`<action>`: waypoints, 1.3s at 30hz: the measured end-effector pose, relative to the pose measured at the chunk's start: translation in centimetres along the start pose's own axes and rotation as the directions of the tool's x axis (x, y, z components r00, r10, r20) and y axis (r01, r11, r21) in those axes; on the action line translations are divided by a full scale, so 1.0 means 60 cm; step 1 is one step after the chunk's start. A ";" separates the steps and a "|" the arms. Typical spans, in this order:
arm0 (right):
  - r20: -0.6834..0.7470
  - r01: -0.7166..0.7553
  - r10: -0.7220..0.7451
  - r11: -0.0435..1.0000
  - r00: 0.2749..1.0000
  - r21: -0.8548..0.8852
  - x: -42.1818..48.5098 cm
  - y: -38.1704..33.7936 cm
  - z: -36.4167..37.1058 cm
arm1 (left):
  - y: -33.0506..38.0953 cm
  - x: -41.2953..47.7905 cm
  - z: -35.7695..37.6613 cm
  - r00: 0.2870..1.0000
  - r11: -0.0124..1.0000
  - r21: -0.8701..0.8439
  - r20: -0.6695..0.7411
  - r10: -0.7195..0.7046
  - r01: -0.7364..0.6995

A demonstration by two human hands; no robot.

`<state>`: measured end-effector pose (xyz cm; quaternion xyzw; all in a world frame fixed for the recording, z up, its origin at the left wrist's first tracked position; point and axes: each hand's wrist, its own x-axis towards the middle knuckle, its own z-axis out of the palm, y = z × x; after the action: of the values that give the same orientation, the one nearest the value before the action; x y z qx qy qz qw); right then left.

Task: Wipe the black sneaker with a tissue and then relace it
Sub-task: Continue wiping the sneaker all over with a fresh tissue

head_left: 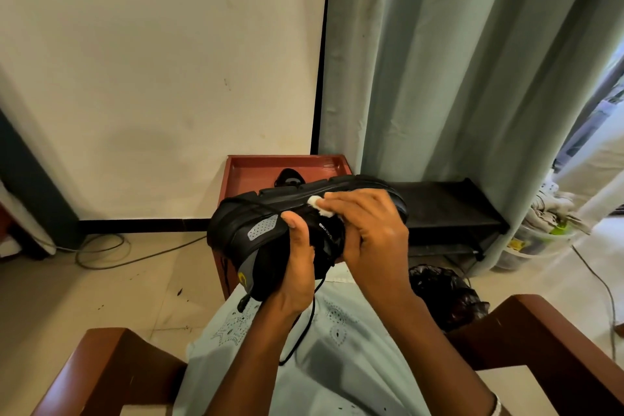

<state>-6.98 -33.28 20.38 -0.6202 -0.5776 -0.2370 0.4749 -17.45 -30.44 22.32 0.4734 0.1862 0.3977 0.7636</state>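
The black sneaker [250, 223] lies on its side above my lap, its thick sole turned up and away from me. My left hand [297, 267] grips it from below, thumb on the upper beside a grey perforated patch. My right hand [368, 230] pinches a small white tissue [317, 203] and presses it against the sole's edge. A black lace [302, 331] hangs down from the shoe over my pale green garment. The toe end is hidden behind my right hand.
A red-brown tray table [256, 169] stands just behind the shoe with a second black shoe [288, 177] on it. A black low shelf [449, 206] and a green curtain [456, 78] are to the right. A black plastic bag [445, 294] sits on the floor. Wooden chair arms [557, 348] flank me.
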 end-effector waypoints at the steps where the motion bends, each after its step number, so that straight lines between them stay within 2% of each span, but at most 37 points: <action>1: -0.020 -0.032 0.032 0.999 0.999 -0.027 0.000 0.007 -0.002 | -0.002 0.002 0.003 0.998 0.998 0.007 0.038 0.057 -0.057; 5: -0.023 -0.122 0.122 0.993 0.992 0.004 -0.016 -0.006 -0.002 | 0.000 0.001 0.002 0.994 0.995 -0.013 -0.038 0.101 -0.102; 8: 0.023 -0.099 0.097 0.988 0.995 0.120 -0.038 -0.032 -0.006 | 0.001 0.006 -0.006 0.994 0.988 0.137 -0.070 0.084 -0.074; 10: 0.024 -0.067 0.064 0.985 0.998 0.156 -0.043 -0.039 -0.009 | 0.000 0.008 -0.013 0.994 0.987 0.138 -0.059 0.095 -0.086; 12: 0.019 -0.046 0.044 0.991 0.999 0.125 -0.036 -0.030 -0.009 | 0.012 0.003 -0.001 0.996 0.995 0.073 -0.035 0.076 -0.073; 16: -0.008 -0.068 0.068 0.996 0.998 -0.050 -0.022 0.009 -0.009 | 0.011 0.006 0.003 0.996 0.996 -0.020 -0.042 0.083 -0.084; 20: 0.006 -0.142 0.142 0.989 0.990 -0.033 -0.028 0.015 -0.016 | 0.008 0.018 -0.010 0.985 0.995 0.013 -0.141 0.099 -0.098; 23: 0.059 -0.158 0.156 0.987 0.986 0.040 -0.036 -0.004 -0.013 | 0.011 0.016 -0.010 0.996 0.997 0.001 -0.045 0.080 -0.081; 27: 0.063 -0.100 0.096 0.994 0.993 0.048 -0.011 -0.021 -0.011 | 0.013 0.006 0.001 0.996 0.997 0.012 0.022 0.082 -0.082; 33: 0.135 0.038 -0.041 0.999 0.990 0.030 0.029 -0.038 -0.003 | 0.002 0.009 -0.003 0.997 0.995 0.065 -0.023 0.074 -0.072; 39: 0.073 -0.071 0.069 0.997 0.995 0.034 -0.028 -0.004 -0.014 | 0.013 0.012 -0.010 0.999 1.000 -0.018 -0.043 0.016 -0.017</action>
<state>-7.37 -34.87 19.41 -0.6395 -0.5765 -0.1871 0.4730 -17.73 -29.36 22.80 0.4591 0.1948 0.4156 0.7606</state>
